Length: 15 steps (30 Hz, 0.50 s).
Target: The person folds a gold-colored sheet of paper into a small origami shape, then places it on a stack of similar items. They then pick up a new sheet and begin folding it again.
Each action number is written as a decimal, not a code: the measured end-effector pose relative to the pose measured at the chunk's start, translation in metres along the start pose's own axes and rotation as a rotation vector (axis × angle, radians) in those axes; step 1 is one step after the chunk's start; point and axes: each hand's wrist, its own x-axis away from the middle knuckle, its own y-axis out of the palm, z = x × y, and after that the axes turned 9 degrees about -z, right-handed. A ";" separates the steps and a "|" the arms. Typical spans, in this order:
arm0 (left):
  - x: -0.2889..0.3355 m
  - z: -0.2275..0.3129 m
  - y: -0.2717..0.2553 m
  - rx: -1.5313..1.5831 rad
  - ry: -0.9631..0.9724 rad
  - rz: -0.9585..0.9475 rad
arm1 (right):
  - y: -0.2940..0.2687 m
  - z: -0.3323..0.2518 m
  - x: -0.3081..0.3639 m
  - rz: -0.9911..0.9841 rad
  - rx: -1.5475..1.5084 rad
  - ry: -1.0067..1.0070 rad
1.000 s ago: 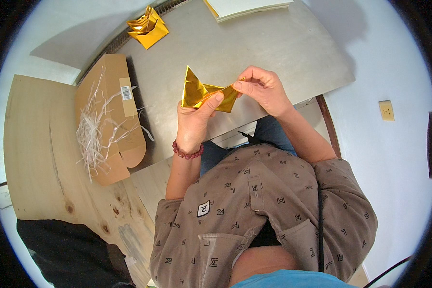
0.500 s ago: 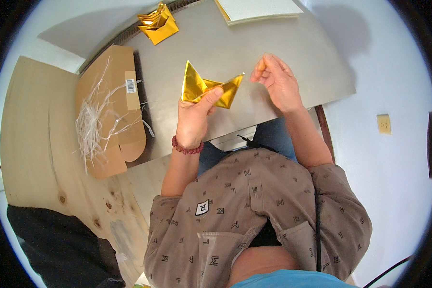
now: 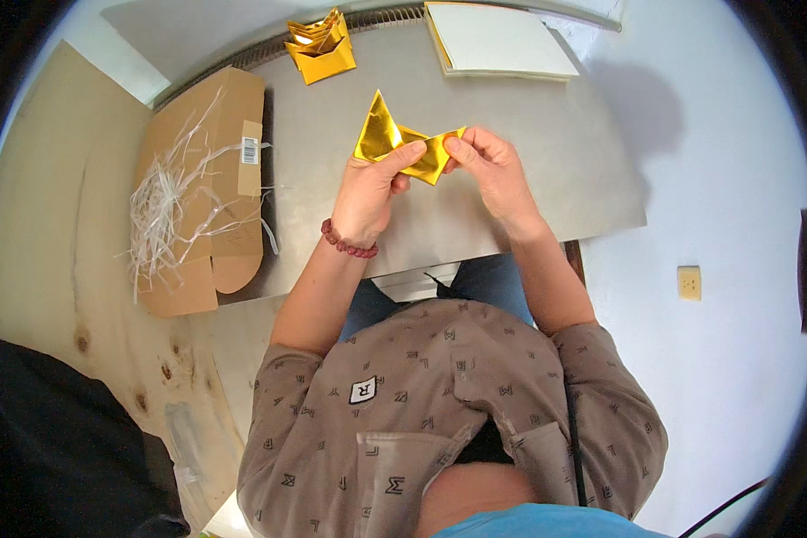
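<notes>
Half a second ago the right hand was off the folded gold paper; now its grip pinches one end again, left hand pinching the other, above the desk at upper centre, so folding appears to resume.

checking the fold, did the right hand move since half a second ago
Yes. The right hand came back left onto the gold paper, judged against the grey table.

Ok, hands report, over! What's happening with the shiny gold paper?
Left hand and right hand both pinching the folded gold paper, held above the grey table. Nothing between the hands. Cardboard box off to the left.
</notes>
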 end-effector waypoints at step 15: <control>-0.013 -0.002 -0.006 -0.053 -0.005 -0.021 | 0.000 0.002 0.005 -0.044 -0.032 0.125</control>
